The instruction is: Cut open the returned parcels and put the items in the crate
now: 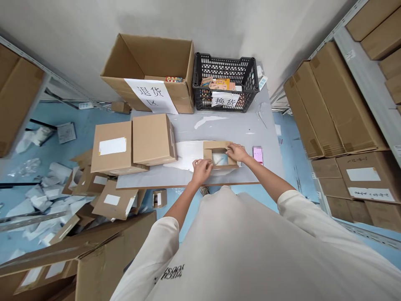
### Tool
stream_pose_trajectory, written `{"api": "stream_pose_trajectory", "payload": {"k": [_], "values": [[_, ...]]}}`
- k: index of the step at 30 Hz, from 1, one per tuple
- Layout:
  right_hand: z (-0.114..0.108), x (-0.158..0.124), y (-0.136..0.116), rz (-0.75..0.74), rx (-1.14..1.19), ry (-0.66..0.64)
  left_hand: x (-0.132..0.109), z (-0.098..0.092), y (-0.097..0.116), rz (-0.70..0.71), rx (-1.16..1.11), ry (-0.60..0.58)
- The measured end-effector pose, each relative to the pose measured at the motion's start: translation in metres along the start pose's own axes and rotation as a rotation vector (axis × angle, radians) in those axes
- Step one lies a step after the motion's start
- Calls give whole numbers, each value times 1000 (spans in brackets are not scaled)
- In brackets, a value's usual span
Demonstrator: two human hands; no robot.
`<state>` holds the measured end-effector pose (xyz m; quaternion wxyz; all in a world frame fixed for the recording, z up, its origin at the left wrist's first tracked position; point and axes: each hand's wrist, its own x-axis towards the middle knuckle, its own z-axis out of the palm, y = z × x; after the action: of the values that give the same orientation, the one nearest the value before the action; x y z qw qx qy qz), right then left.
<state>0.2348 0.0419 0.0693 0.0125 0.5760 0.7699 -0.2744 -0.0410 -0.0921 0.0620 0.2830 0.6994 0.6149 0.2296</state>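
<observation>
A small cardboard box (216,145) lies on the table's front part with its top flaps partly spread. Through the opening a pale, whitish-blue item (220,159) shows; its kind I cannot make out. My left hand (202,170) is at the box's near left corner, fingers curled against a flap. On the right side, my right hand (237,152) has its fingers closed on another flap of the same box. White paper (188,152) spreads beneath and to the left of the box.
Two closed cartons (153,140) stand left on the grey table (188,123). Behind are a large open carton (147,94) and a black crate (225,104) with small packages. A phone (257,155) lies right. Discarded boxes (114,200) and paper cover the floor left; loaded shelves (360,58) stand right.
</observation>
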Motion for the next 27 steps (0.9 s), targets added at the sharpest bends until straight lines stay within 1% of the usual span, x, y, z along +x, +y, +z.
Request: {"api": "stream_pose_trajectory", "payload": {"k": [2, 4, 8, 10, 12, 14, 17, 19, 20, 21, 23, 25, 27], "values": [[6, -3, -4, -5, -12, 23, -1, 0, 1, 59, 86, -121], [13, -6, -8, -10, -26, 48, 3, 0, 2, 123, 188, -208], [22, -11, -15, 0, -51, 84, 23, 1, 9, 264, 305, -364], [24, -12, -17, 15, -57, 86, 32, 0, 11, 298, 336, -427], [26, -13, -18, 27, -54, 84, 34, -3, 13, 298, 365, -431], [27, -12, -17, 26, -42, 91, 27, -9, 12, 289, 376, -373], [29, -11, -13, 13, -18, 106, 8, -18, 5, 229, 366, -206], [30, -11, -11, 9, 1, 107, -1, -24, -2, 133, 362, -93], [30, -11, -9, 10, 13, 103, -2, -26, -7, 83, 356, -63], [30, -11, -8, 10, 27, 99, 1, -27, -11, 43, 345, -61], [29, -11, -5, 1, 61, 93, 13, -28, -21, 8, 310, -125], [26, -13, 1, -17, 102, 86, 32, -28, -29, 45, 287, -220], [22, -18, 8, -37, 145, 90, 52, -27, -37, 74, 272, -283]]}}
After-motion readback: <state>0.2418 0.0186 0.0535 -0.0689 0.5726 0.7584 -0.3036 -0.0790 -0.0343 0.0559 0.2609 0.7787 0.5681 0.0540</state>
